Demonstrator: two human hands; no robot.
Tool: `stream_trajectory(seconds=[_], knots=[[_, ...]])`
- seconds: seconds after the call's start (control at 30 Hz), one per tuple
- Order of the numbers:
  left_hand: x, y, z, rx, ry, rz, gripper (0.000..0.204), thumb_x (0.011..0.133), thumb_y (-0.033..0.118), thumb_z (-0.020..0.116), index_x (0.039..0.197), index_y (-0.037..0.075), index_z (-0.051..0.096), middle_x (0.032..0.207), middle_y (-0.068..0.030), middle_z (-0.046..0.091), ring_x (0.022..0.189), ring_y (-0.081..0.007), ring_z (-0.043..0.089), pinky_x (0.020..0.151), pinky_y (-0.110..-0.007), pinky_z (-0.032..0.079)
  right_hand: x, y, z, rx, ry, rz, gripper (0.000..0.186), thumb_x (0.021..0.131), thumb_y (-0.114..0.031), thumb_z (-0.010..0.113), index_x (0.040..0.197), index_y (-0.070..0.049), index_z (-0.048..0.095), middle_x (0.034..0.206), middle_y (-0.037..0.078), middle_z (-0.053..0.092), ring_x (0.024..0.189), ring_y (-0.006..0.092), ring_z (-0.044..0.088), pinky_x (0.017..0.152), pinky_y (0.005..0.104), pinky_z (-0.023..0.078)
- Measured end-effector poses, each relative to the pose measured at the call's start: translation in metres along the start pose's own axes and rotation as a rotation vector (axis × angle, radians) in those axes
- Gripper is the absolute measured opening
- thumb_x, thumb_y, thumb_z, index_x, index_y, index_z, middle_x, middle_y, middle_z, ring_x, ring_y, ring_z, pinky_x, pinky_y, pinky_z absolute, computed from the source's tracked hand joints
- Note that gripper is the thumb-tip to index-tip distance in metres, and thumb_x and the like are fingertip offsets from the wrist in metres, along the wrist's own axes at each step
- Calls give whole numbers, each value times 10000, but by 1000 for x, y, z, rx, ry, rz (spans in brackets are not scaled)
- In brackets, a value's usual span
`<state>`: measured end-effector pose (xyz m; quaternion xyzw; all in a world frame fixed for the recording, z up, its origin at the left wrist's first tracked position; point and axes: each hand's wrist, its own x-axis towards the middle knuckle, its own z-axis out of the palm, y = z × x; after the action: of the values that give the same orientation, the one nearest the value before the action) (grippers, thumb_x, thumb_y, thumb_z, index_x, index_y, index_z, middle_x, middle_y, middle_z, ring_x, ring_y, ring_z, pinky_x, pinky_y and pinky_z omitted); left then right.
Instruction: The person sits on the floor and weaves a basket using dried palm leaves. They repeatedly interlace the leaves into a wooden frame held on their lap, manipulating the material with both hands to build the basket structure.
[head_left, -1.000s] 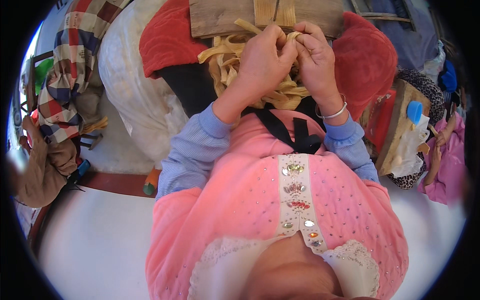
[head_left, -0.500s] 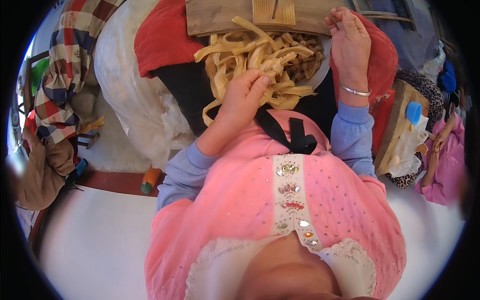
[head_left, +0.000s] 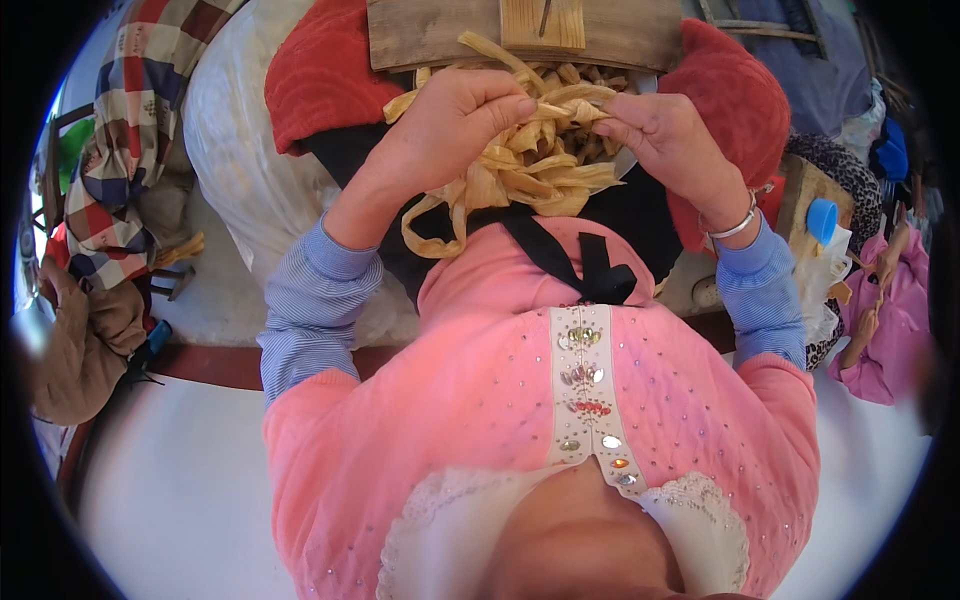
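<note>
Between my two hands stretches a pale yellow strip of dried husk [head_left: 570, 106], which looks twisted or plaited. My left hand [head_left: 450, 125] pinches it at one end, thumb against fingers. My right hand [head_left: 675, 140] grips the other end between thumb and fingertips. Below them, a heap of loose husk strips [head_left: 545, 185] lies on my lap, with one looped end hanging at the left. Part of the heap is hidden behind my hands. Smaller brownish pieces sit behind it in a pale bowl [head_left: 640, 85], of which only some rim shows.
A wooden board [head_left: 440, 35] lies beyond the heap, with a nail standing on a small block [head_left: 543, 30]. Red cloth [head_left: 735, 85] covers my knees. Translucent sheeting [head_left: 235, 130] is at left. A blue cup [head_left: 822, 220] stands at right, near another person's pink sleeve [head_left: 890, 330].
My right hand has come down and left from beside the board to the strip. My left hand has risen from the heap's front, and both now hold the strip between them.
</note>
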<state>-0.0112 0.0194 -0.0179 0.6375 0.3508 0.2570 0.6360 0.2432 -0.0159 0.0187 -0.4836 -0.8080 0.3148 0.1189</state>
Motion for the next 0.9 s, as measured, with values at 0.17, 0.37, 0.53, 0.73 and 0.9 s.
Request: stream_trajectory(seconds=[0.17, 0.37, 0.53, 0.73, 0.9], knots=[[20, 0, -10, -92, -61, -69, 252, 937, 270, 594, 878, 31, 650, 659, 92, 459, 595, 3, 373, 506, -174, 298, 19, -4, -8, 238, 236, 114, 235, 892, -196, 631, 1063, -36, 650, 843, 71, 666, 739, 157, 657, 654, 268, 521], [39, 3, -26, -245, 80, -263, 252, 942, 275, 580, 825, 56, 622, 620, 101, 419, 543, 8, 358, 473, -174, 281, 27, 46, -10, 1116, 153, 260, 207, 915, -160, 619, 1028, 11, 645, 872, 23, 650, 696, 56, 587, 624, 192, 508], [42, -13, -24, -134, 75, -34, 216, 932, 233, 602, 863, 33, 650, 670, 90, 469, 596, -1, 378, 517, -167, 310, 43, 32, -1, 918, 443, 224, 255, 918, -190, 617, 1086, 2, 631, 880, 25, 637, 726, 60, 575, 663, 208, 497], [49, 0, -12, -80, 54, 84, 196, 921, 211, 623, 921, 22, 672, 684, 83, 494, 633, -8, 420, 534, -173, 333, 55, 14, -12, 1113, 70, 254, 266, 911, -187, 623, 1093, 7, 624, 852, 31, 638, 682, 69, 593, 644, 222, 533], [58, -10, -10, -75, 46, -13, 205, 928, 209, 608, 932, 13, 667, 662, 78, 487, 593, -12, 400, 506, -181, 317, 53, 34, -6, 1144, 75, 313, 202, 893, -123, 628, 1050, 4, 638, 812, 23, 629, 638, 53, 578, 590, 201, 524]])
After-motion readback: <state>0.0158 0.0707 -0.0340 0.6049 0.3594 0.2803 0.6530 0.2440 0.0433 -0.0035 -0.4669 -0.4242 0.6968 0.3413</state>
